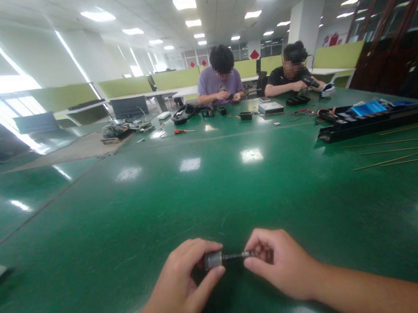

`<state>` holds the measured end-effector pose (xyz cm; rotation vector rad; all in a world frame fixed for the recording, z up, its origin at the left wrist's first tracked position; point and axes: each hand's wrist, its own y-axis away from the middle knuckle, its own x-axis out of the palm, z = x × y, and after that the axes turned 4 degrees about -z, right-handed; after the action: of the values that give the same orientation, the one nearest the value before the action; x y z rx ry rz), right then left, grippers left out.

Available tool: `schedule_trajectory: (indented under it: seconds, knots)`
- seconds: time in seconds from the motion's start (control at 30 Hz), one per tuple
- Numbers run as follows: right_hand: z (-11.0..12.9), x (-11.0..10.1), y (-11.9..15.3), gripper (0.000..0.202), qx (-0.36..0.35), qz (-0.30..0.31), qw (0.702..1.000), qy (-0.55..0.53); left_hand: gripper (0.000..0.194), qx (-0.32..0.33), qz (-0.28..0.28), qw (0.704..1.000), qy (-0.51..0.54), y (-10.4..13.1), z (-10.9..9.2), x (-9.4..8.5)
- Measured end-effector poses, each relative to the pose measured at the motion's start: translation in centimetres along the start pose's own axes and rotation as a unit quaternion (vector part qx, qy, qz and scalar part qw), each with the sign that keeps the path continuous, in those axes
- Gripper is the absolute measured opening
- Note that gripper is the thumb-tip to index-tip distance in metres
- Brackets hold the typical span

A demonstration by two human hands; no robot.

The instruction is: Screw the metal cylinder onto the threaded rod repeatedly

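At the near middle of the green table, my left hand [189, 281] is closed around a short grey metal cylinder [213, 260], which looks like a small motor, with thumb and fingers on opposite sides. A thin dark shaft [233, 256] sticks out of it to the right, lying about level. My right hand [276, 259] pinches the shaft's far end between thumb and forefinger, its other fingers curled. What sits at that end is mostly hidden by the fingertips. A small gap of bare shaft shows between the two hands.
Across the green table [160, 201] sit two people, one in a purple shirt [205, 80]. Before them lie an orange screwdriver [181, 131], a white box [270, 108] and electronic parts. At right are a long black tray [381, 121] and thin rods [406, 148].
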<state>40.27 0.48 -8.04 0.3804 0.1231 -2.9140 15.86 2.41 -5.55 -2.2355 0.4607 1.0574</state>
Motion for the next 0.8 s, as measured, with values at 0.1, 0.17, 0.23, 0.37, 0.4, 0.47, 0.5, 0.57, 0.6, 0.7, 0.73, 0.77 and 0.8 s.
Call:
schedule_trajectory:
  seconds: [0.1,0.17,0.23,0.37,0.4,0.47,0.5,0.57,0.6,0.7,0.73,0.77,0.8]
  knots:
    - [-0.1,0.0,0.0,0.007,0.000,0.002,1.000,-0.007,0.024,-0.001,-0.007,1.000,0.004,0.0,-0.1,-0.1]
    - [-0.2,0.0,0.0,0.007,0.000,0.000,1.000,-0.011,0.024,-0.008,-0.011,1.000,0.007,0.0,-0.1,-0.3]
    - [-0.2,0.0,0.0,0.008,0.001,-0.001,1.000,-0.016,0.024,-0.026,-0.018,0.999,0.013,-0.1,0.1,-0.6]
    - [-0.1,0.1,0.0,0.008,-0.001,0.004,1.000,-0.012,0.028,-0.120,-0.065,0.989,0.053,-0.4,1.2,-1.3]
    - [-0.1,0.1,0.0,0.008,-0.002,0.006,1.000,-0.008,0.033,-0.157,-0.088,0.981,0.072,-0.6,1.7,-1.3]
    - [-0.2,0.1,0.1,0.008,-0.006,0.009,1.000,-0.004,0.047,-0.238,-0.137,0.954,0.120,-1.1,2.5,-1.1]
    - [-0.3,0.1,0.1,0.009,-0.008,0.011,1.000,-0.003,0.055,-0.279,-0.164,0.934,0.150,-1.3,2.9,-1.0]
    - [-0.4,0.2,0.1,0.009,-0.012,0.013,1.000,-0.003,0.066,-0.345,-0.207,0.884,0.236,-1.7,3.5,-0.6]
    - [-0.5,0.2,0.1,0.009,-0.014,0.014,1.000,-0.004,0.068,-0.365,-0.223,0.858,0.285,-1.9,3.6,-0.5]
    - [-0.6,0.3,0.0,0.009,-0.021,0.017,1.000,0.001,0.069,-0.386,-0.256,0.799,0.383,-2.3,3.5,-1.1]
    - [-0.6,0.3,0.0,0.009,-0.023,0.019,1.000,0.004,0.070,-0.388,-0.264,0.793,0.389,-2.4,3.4,-1.6]
    - [-0.6,0.3,0.0,0.009,-0.024,0.021,0.999,0.006,0.071,-0.388,-0.271,0.792,0.385,-2.3,3.2,-2.4]
    - [-0.6,0.4,0.0,0.009,-0.025,0.023,0.999,0.009,0.071,-0.388,-0.275,0.797,0.373,-2.0,3.1,-3.2]
